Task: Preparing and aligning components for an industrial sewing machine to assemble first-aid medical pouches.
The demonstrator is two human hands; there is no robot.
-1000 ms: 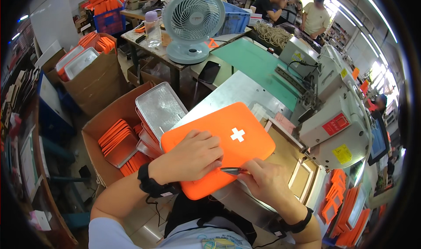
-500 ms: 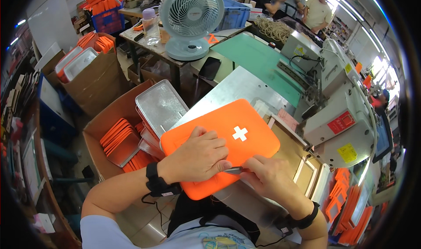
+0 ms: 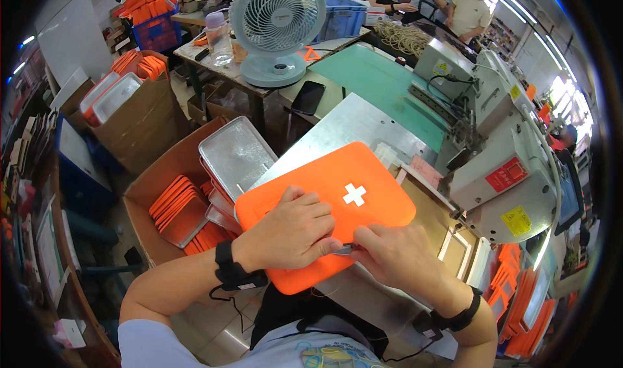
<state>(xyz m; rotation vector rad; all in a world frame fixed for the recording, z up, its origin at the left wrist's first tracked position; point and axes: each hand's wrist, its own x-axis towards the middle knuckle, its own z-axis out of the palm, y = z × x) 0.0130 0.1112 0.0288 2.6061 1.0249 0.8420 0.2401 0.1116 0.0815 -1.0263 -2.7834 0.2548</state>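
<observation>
An orange zip pouch (image 3: 337,193) with a white cross lies flat on the metal work table (image 3: 344,128) in front of me. My left hand (image 3: 289,232) presses down on its near left part, fingers curled over the near edge. My right hand (image 3: 389,254) pinches a small dark zipper pull (image 3: 344,248) at the pouch's near edge, right beside my left fingertips. Both wrists wear black bands.
A cardboard box (image 3: 172,173) at my left holds stacked orange pouches and clear plastic trays (image 3: 237,154). A sewing machine (image 3: 500,154) stands at the right. Beyond are a desk fan (image 3: 276,24), a phone (image 3: 308,97), a green mat (image 3: 383,83), and other people at the far tables.
The pouch has shifted slightly toward me and my two hands have drawn closer together at its near edge, around the zipper pull.
</observation>
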